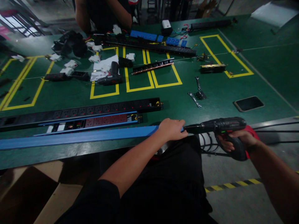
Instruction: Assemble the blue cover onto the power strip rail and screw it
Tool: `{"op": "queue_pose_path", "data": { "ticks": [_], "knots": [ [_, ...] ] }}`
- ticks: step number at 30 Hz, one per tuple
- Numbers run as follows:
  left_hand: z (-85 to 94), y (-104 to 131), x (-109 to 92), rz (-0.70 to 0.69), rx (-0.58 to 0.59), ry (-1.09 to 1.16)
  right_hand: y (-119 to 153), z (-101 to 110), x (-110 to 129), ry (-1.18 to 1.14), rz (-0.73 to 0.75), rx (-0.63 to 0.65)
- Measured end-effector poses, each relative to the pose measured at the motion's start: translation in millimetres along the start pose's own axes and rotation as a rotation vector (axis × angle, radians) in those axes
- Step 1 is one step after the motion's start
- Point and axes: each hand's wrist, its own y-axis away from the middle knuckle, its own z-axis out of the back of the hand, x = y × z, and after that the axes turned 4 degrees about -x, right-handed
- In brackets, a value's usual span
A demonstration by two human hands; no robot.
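Observation:
My left hand [171, 129] is wrapped round the right end of a long blue power strip housing [93, 135], which lies along the front edge of the green table. In my right hand [240, 140] is a black power screwdriver [221, 126] with a small green light. It points left, its tip meeting the end of the blue housing beside my left fingers; the exact contact is too small to make out. Just behind lie an opened blue strip with dark red sockets [105, 120] and a long black power strip [93, 110].
Two wrenches [194, 99] and a phone [249, 103] lie on the table [210, 93] to the right. Another power screwdriver [111, 76], white connectors and socket strips lie farther back. A co-worker [105, 15] is across the table. Cardboard boxes [58, 199] stand below left.

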Motion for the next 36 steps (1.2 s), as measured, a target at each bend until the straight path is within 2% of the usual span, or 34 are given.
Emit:
{"op": "queue_pose_path", "data": {
  "ticks": [7, 13, 25, 32, 36],
  "knots": [
    [-3.0, -0.7, 1.8, -0.013, -0.018, 0.012, -1.4, -2.9, 0.2, 0.010, 0.035, 0.052],
    [-4.6, -0.7, 2.1, -0.020, -0.034, 0.012, -0.2, -4.1, 0.2, -0.035, -0.001, 0.009],
    [-1.8, -0.6, 0.4, -0.005, -0.017, -0.001, -2.2, -4.9, 0.9, 0.007, 0.046, 0.063],
    [-1.6, -0.9, 0.4, -0.012, -0.007, 0.004, -1.8, -3.5, 0.1, 0.002, 0.006, -0.004],
    [-1.6, -0.6, 0.9, -0.016, 0.001, 0.000, -1.7, -5.2, 1.0, 0.013, 0.010, 0.004]
  ]
}}
